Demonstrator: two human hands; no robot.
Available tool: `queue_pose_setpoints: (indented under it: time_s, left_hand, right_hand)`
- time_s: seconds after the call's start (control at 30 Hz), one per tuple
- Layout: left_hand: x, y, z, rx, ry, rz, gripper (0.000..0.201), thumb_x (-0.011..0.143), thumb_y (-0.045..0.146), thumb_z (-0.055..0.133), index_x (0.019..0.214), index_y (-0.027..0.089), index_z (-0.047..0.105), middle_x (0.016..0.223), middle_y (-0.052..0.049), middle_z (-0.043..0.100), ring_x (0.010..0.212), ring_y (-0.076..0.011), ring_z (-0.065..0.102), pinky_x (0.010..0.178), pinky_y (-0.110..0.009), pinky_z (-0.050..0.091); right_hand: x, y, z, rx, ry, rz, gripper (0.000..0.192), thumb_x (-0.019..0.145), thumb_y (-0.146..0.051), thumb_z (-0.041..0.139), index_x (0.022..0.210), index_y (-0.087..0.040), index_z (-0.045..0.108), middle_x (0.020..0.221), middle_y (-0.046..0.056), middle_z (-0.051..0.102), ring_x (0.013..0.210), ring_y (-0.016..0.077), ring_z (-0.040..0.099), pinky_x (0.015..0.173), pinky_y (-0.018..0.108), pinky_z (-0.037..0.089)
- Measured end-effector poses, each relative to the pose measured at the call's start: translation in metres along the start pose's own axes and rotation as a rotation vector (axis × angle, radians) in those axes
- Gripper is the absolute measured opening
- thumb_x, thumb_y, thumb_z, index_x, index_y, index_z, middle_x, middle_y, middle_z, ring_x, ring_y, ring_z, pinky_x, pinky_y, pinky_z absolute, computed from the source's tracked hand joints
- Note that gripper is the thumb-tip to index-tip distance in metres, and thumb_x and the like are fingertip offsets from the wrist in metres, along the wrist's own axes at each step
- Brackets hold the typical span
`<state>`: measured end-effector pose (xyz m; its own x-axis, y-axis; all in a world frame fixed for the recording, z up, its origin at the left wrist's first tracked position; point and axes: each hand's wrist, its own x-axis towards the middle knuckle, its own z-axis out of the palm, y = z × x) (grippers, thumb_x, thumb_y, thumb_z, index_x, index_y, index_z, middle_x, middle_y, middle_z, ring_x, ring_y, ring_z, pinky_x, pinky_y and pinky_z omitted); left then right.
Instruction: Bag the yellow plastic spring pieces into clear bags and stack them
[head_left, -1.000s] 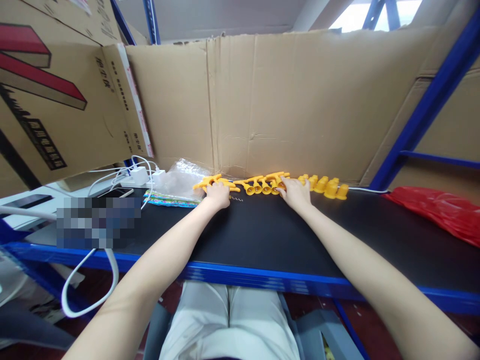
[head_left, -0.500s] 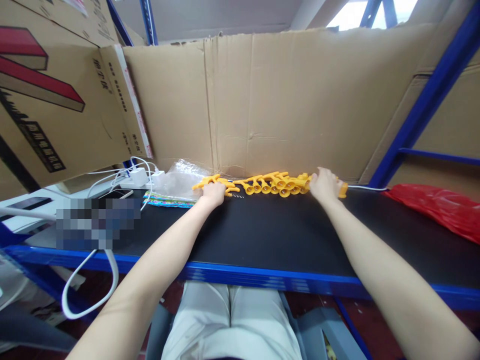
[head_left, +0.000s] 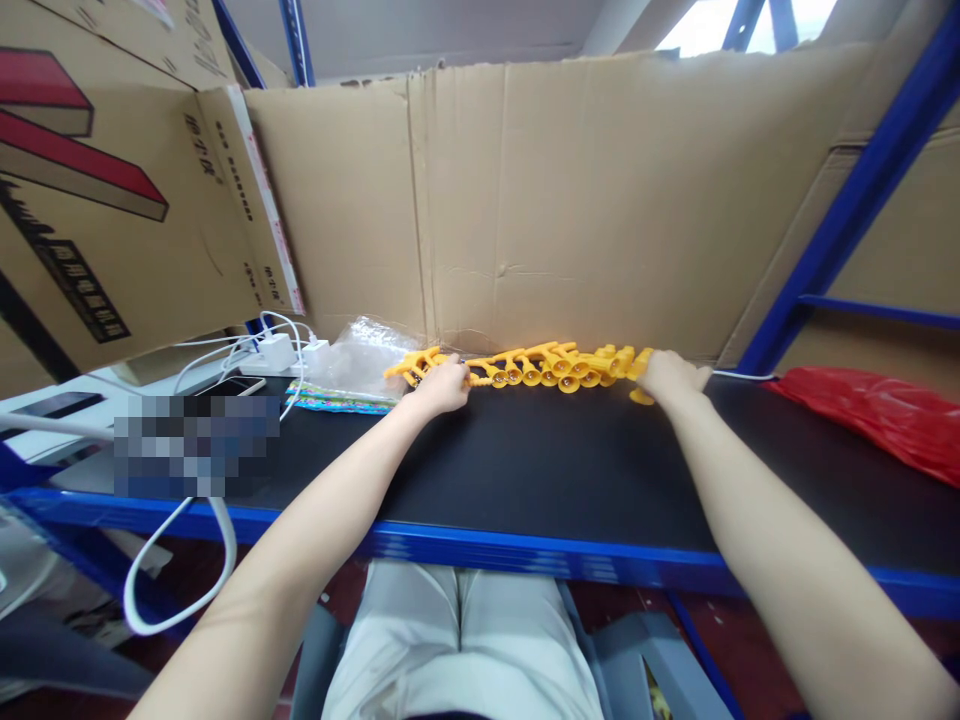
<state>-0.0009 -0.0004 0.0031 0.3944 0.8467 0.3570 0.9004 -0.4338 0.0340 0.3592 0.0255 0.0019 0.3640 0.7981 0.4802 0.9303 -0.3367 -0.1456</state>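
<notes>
Head view shows both arms stretched far forward, so the hands are small and hard to read. Left hand (head_left: 444,385) lies on the left end of the row of yellow plastic parts (head_left: 555,365), fingers curled over a few pieces; whether it really pinches one or only presses, I cannot tell. Right hand (head_left: 670,374) covers the right end of the row, palm down, fingers bent together, and one yellow piece peeks out under it at approx. 7 o'clock of the hand. Grip there I also cannot tell, the palm hides it.

Row of parts has its long axis left to right, from 9 to 3 o'clock, lying at the far edge of the black tabletop (head_left: 540,470), touching or almost touching the cardboard wall (head_left: 570,200) behind. Single pieces are too small to tell which way each points; some round openings seem to face the camera.

Open room: the tabletop between the row and the blue front edge (head_left: 525,555) is bare. At 9 o'clock of the left hand lie a clear plastic bag (head_left: 360,360) and white chargers w/ cables (head_left: 277,352), near. At 3 o'clock of the right hand, well apart, is a red plastic bag (head_left: 877,420), cut off by the picture border. Part of the left side is blurred out.
</notes>
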Motion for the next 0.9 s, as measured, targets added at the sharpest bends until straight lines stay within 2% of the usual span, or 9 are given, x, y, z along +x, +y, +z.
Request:
queue_pose_setpoints:
  time_s: [0.1, 0.23, 0.33, 0.4, 0.5, 0.57, 0.67, 0.8, 0.9]
  left_hand:
    - [0.002, -0.002, 0.005, -0.049, -0.012, 0.028, 0.022, 0.076, 0.024, 0.05, 0.091, 0.016, 0.064, 0.099, -0.009, 0.054, 0.086, -0.018, 0.058, 0.08, -0.028, 0.044]
    - [0.003, -0.003, 0.007, -0.08, -0.001, 0.009, 0.022, 0.074, 0.02, 0.053, 0.091, 0.015, 0.065, 0.093, -0.01, 0.061, 0.087, -0.0197, 0.059, 0.08, -0.029, 0.045]
    - [0.004, -0.004, 0.005, -0.096, -0.006, -0.044, 0.023, 0.073, 0.021, 0.055, 0.093, 0.014, 0.064, 0.089, -0.009, 0.065, 0.085, -0.0202, 0.06, 0.078, -0.029, 0.045]
    - [0.004, -0.004, 0.004, -0.103, -0.006, -0.06, 0.024, 0.073, 0.022, 0.056, 0.094, 0.014, 0.064, 0.09, -0.009, 0.066, 0.085, -0.0202, 0.06, 0.077, -0.028, 0.046]
    - [0.004, -0.004, 0.004, -0.114, 0.001, -0.045, 0.023, 0.074, 0.024, 0.055, 0.093, 0.015, 0.064, 0.089, -0.008, 0.066, 0.083, -0.0199, 0.06, 0.076, -0.028, 0.046]
    - [0.004, -0.005, 0.003, -0.123, 0.006, -0.036, 0.022, 0.076, 0.026, 0.054, 0.092, 0.015, 0.065, 0.087, -0.008, 0.066, 0.08, -0.0198, 0.06, 0.075, -0.029, 0.046]
    - [0.003, -0.004, 0.003, -0.122, 0.014, -0.026, 0.023, 0.076, 0.027, 0.054, 0.092, 0.015, 0.066, 0.086, -0.009, 0.066, 0.078, -0.02, 0.06, 0.074, -0.03, 0.046]
    - [0.003, -0.002, 0.002, -0.096, 0.025, -0.016, 0.025, 0.075, 0.027, 0.056, 0.095, 0.016, 0.067, 0.094, -0.009, 0.064, 0.083, -0.0191, 0.06, 0.078, -0.028, 0.045]
    - [0.001, 0.0, 0.0, -0.087, 0.025, -0.022, 0.025, 0.075, 0.028, 0.056, 0.096, 0.017, 0.067, 0.096, -0.008, 0.062, 0.086, -0.0183, 0.059, 0.081, -0.028, 0.044]
  right_hand:
    - [-0.001, -0.011, -0.014, -0.043, -0.189, 0.02, 0.022, 0.065, -0.027, 0.06, 0.082, -0.014, 0.065, 0.083, 0.016, 0.064, 0.079, 0.0278, 0.06, 0.066, 0.039, 0.043]
    - [-0.008, -0.026, -0.022, 0.068, -0.426, -0.114, 0.014, 0.064, -0.03, 0.066, 0.064, -0.016, 0.061, 0.061, 0.009, 0.061, 0.063, 0.0227, 0.06, 0.059, 0.034, 0.042]
    - [-0.02, -0.04, -0.022, 0.207, -0.461, -0.323, 0.02, 0.064, -0.034, 0.066, 0.061, -0.017, 0.056, 0.052, 0.005, 0.058, 0.051, 0.0192, 0.056, 0.053, 0.032, 0.042]
    - [-0.033, -0.053, -0.022, 0.277, -0.478, -0.43, 0.021, 0.062, -0.034, 0.067, 0.065, -0.017, 0.055, 0.056, 0.004, 0.059, 0.052, 0.018, 0.056, 0.053, 0.03, 0.041]
    - [-0.056, -0.074, -0.024, 0.349, -0.581, -0.555, 0.026, 0.059, -0.037, 0.067, 0.068, -0.017, 0.053, 0.064, 0.001, 0.06, 0.059, 0.0159, 0.056, 0.054, 0.026, 0.041]
    - [-0.068, -0.087, -0.025, 0.389, -0.569, -0.595, 0.029, 0.061, -0.041, 0.065, 0.069, -0.017, 0.051, 0.065, 0.0, 0.058, 0.059, 0.0147, 0.054, 0.052, 0.024, 0.039]
    - [-0.077, -0.098, -0.023, 0.369, -0.417, -0.651, 0.028, 0.062, -0.038, 0.065, 0.071, -0.018, 0.049, 0.067, 0.0, 0.056, 0.061, 0.0151, 0.053, 0.053, 0.024, 0.038]
    - [-0.076, -0.1, -0.018, 0.303, -0.201, -0.69, 0.021, 0.065, -0.022, 0.063, 0.082, -0.016, 0.052, 0.081, 0.005, 0.059, 0.073, 0.018, 0.056, 0.063, 0.026, 0.041]
    - [-0.073, -0.098, -0.016, 0.248, -0.156, -0.711, 0.016, 0.068, -0.019, 0.061, 0.083, -0.014, 0.057, 0.089, 0.009, 0.059, 0.082, 0.0207, 0.057, 0.072, 0.028, 0.042]
